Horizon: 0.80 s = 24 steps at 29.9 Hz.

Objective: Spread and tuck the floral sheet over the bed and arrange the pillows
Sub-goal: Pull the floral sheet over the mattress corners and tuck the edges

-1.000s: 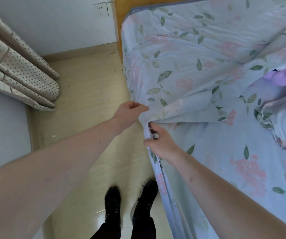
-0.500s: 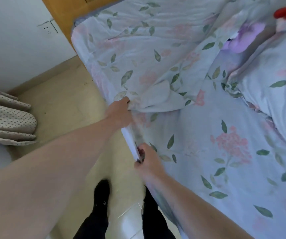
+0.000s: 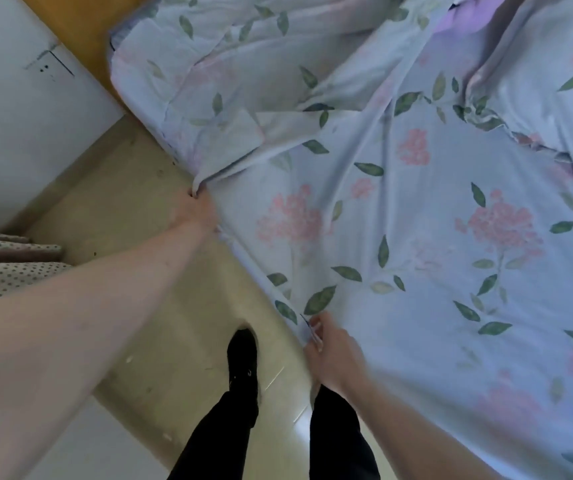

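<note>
Sheet (image 3: 399, 237) lay over the bed, wrinkled toward twelve o'clock. The left hand (image 3: 197, 213) gripped its edge at nine o'clock, and the right hand (image 3: 333, 355) pinched the same edge at six o'clock.

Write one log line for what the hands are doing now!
step: spreading sheet | left hand: grips floral sheet edge | right hand: pinches edge | fold: still bunched

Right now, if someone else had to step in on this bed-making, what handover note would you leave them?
Left hand grips the floral sheet at the bed's side edge, where a fold bunches up.
Right hand pinches the same edge nearer the person.
Done: the stretch between the hands lies fairly flat.
Left: the folded-back flap towards the wooden headboard is still rumpled; finish tucking the edge; pillows not arranged, bedding heaped at upper right.
</note>
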### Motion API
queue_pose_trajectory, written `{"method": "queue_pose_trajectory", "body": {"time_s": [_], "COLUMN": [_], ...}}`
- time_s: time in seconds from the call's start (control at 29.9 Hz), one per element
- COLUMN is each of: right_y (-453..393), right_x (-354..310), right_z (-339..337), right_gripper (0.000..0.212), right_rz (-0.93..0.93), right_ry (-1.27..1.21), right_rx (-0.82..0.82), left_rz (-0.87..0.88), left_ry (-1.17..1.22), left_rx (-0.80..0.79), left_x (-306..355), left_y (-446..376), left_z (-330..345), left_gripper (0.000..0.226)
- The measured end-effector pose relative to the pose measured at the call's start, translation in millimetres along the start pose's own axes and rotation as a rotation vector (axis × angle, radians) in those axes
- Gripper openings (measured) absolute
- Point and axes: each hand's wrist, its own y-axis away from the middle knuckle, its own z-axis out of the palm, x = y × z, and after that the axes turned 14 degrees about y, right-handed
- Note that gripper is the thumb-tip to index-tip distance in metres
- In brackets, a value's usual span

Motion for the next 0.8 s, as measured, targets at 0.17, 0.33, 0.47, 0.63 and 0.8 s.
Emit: {"method": "queue_pose_trajectory", "body": {"time_s": [0.17,0.33,0.47,0.63,0.8], "right_y": [4,18,21,-2,-55], "right_x": [-4,-16,-29,-48,-58], "right_z": [13,49,76,29,-49], "right_gripper": [0.016,0.011,0.021,0.015,0.007], "right_rz": [0.023,0.034,0.096,0.166,0.207], "right_ry": [0.114,0.077,0.033,-0.209,-0.404], "right_rx": [0.015,-0.164,-0.276,-0.109,0.089], "left_rz": [0.043,-0.012,-0.014,0.072,0.126], "left_ry": [-0.049,0.031,0.074,0.131,0.188], "left_rx": [0.038,0.066,-0.021,-0.128,-0.147], "left_x": [-4,-16,-8,10,25], "left_y": [-13,-9,-10,-12,-25], "left_z": [-26,-22,-21,-21,-31], "left_gripper": [0.03,0.03,0.034,0.019,0.024]}}
